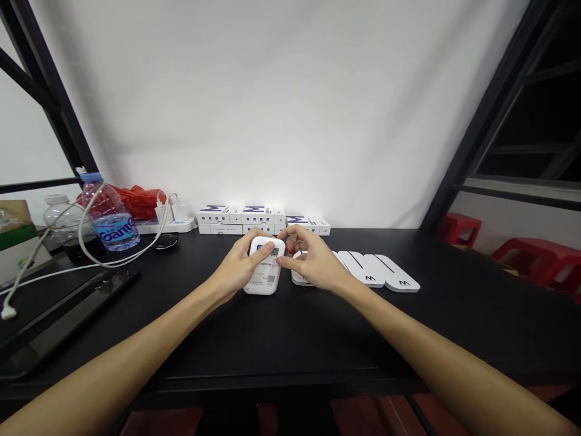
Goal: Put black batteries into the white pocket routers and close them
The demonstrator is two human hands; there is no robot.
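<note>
My left hand [240,263] is closed around a flat white electronic device [262,280] with rounded corners. Its thumb lies across the printed face, where a blue patch, small text and a square code show. At the device's right edge is my right hand [313,257], fingers curled, with the thumb and index fingertip against the edge and upper corner. Whether something small sits between these fingers I cannot make out. Beyond the right wrist, several similar white devices [394,274] lie in a row on the black table [290,339], each with a dark stripe and logo; my right hand partly covers the nearest.
White boxes with blue print [218,215] are stacked against the wall. To the left stand a water bottle [113,224], a power strip [181,225] with white cables, a black mouse [166,241] and a dark flat tablet-like panel [59,315]. Red stools [535,260] are at far right.
</note>
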